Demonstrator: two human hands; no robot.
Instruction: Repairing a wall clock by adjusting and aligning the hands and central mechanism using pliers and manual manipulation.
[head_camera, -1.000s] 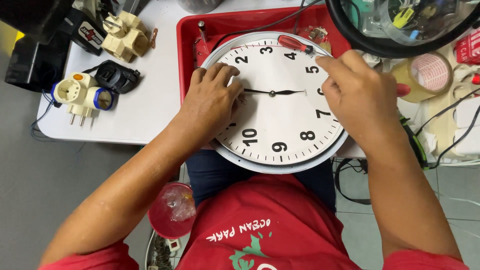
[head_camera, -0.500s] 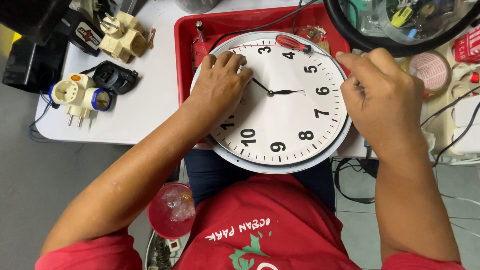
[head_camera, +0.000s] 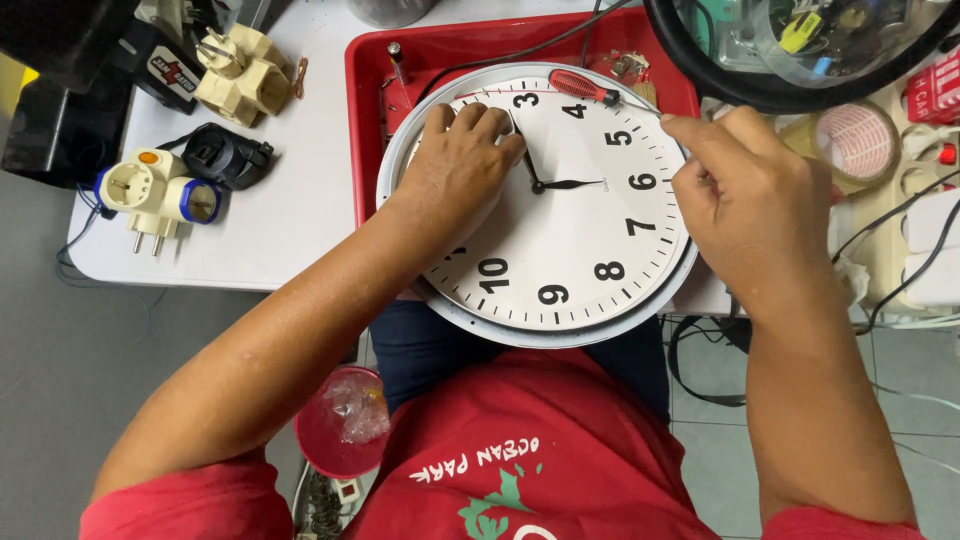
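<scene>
1. Looking down from the head view, a round white wall clock (head_camera: 560, 240) is seen lying face up, propped partly on a red tray (head_camera: 370, 110) and partly over the lap, at the near edge of a white table (head_camera: 300, 220).
2. The left hand (head_camera: 455, 165) is laid on the clock face at its upper left. Its fingers (head_camera: 490, 125) are curled together over the dial, their tips touching or just beside the longer black hand (head_camera: 520, 150). That clock hand runs from the centre up and slightly left, so its long axis points toward those fingertips; the left hand is the nearer one.
3. The right hand (head_camera: 755, 195) is held at the clock's right rim, fingers closed in a loose fist; whether anything is pinched inside cannot be told.
4. In the tray, a red-handled screwdriver (head_camera: 590, 90) is seen lying across the clock's top rim, with small parts beside it.
5. On the table to the left, cream plug adapters (head_camera: 160, 195) and a black adapter (head_camera: 225, 155) are seen, well apart from the clock.
</scene>
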